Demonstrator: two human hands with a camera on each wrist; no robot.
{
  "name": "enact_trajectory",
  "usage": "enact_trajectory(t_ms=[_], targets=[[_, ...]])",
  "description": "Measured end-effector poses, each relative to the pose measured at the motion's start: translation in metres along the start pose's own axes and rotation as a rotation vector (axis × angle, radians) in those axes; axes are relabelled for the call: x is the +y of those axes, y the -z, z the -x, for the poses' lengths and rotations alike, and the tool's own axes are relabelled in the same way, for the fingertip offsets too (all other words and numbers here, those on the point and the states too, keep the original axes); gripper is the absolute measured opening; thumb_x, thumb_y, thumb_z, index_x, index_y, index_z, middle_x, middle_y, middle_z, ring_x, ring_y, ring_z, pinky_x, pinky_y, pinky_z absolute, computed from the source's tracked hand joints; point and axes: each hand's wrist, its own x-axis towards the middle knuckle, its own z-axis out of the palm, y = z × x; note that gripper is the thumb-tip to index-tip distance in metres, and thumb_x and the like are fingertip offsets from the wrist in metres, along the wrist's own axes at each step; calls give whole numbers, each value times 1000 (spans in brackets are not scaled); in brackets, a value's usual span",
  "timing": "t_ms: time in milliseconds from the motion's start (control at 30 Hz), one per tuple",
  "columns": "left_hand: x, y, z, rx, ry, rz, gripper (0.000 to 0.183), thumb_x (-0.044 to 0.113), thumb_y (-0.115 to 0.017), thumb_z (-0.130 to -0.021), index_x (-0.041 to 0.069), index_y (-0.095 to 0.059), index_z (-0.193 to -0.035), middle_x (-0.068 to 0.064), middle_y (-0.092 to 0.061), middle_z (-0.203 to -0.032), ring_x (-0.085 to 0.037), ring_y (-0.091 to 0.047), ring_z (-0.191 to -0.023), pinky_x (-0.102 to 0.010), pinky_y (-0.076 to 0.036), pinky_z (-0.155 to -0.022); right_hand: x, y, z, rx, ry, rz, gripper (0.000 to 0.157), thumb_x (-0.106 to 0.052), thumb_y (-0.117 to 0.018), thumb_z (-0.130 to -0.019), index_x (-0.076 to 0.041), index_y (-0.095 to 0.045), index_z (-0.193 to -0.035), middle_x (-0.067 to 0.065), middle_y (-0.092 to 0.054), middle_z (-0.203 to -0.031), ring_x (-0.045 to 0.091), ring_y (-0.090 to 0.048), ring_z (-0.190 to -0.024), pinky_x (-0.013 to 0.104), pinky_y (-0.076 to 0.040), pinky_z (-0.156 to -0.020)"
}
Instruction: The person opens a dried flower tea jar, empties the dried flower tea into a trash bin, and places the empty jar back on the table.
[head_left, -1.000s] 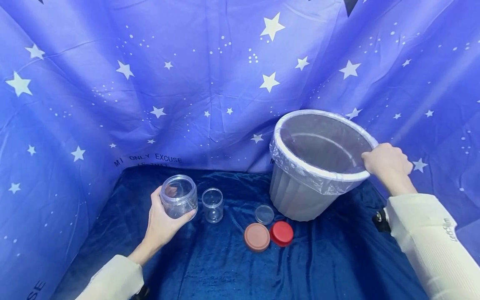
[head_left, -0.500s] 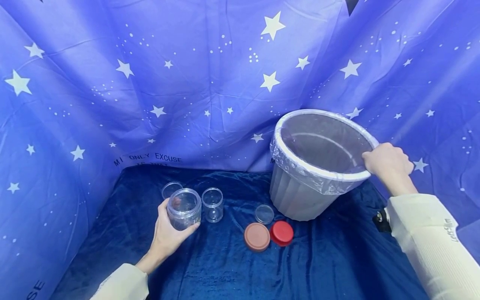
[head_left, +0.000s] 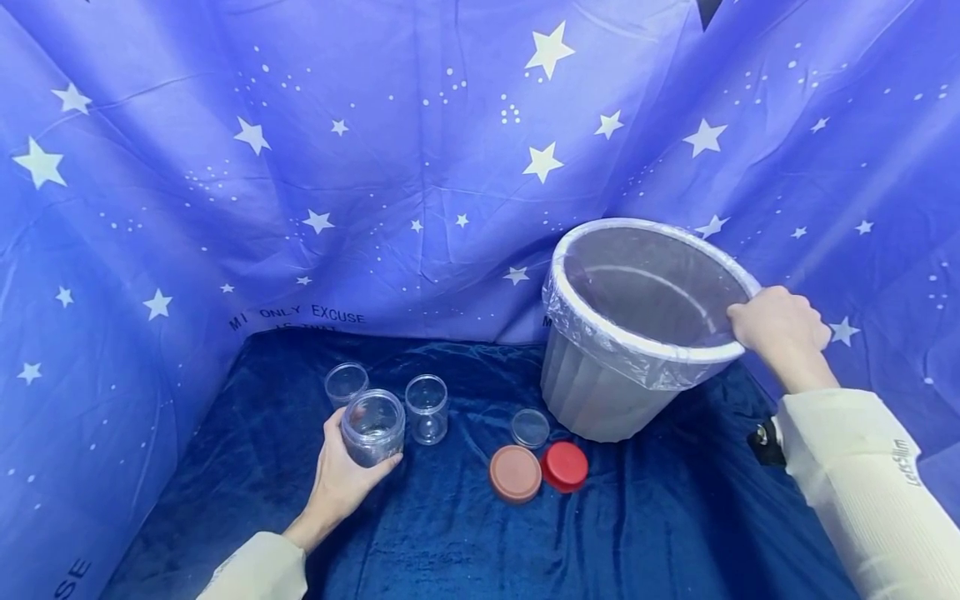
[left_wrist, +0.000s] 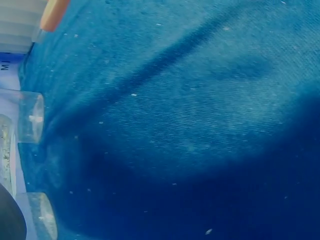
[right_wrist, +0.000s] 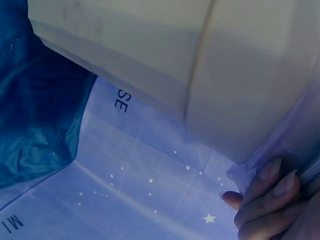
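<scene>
My left hand grips a clear wide-mouthed jar round its side, thumb on the right and mouth facing up. Behind it to the left stands a second clear jar, partly hidden by the held one. Just right of the held jar is a third clear jar; whether the two touch I cannot tell. My right hand holds the right rim of a grey trash bin, its fingers curled over the edge in the right wrist view. A clear plastic liner is folded over that rim.
Left of the bin lie a clear round lid, a brownish-pink lid and a red lid. Dark blue cloth covers the surface. A blue star-printed curtain hangs behind and at both sides.
My left hand has brought the held jar to the right and nearer to me, so the clear jar behind it came into sight. The right hand and the bin stay put.
</scene>
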Motion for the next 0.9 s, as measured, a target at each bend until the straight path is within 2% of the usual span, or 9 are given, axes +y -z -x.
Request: enact_trajectory(t_ms=[233,600,900], targets=[[-9,-5,0,-29,28,7,102,21,-92,-59,4,-34,-141,-16,-58,-131,-33,-56,-121,-34,-37,-98,2,-1,-2,1,2,5,72,-38,-36,-94,24,-37,-130,48,-39,-128,63,-42,-117,65,-43,-87],[-12,-9,-3,-29,80,26,102,24,-92,-62,-3,-32,-140,-24,-52,-134,-39,-53,-122,-48,-40,-101,1,-1,-2,-2,7,8,72,-39,-35,-94,24,-37,-130,48,-40,-127,63,-43,-116,64,-43,-86],[-17,-17,-1,-57,14,-7,105,23,-94,-57,-7,-33,-137,-26,-47,-130,-39,-51,-122,-45,-37,-102,1,0,-1,1,6,10,72,-38,-35,-94,23,-37,-130,48,-40,-128,63,-43,-117,65,-43,-86]])
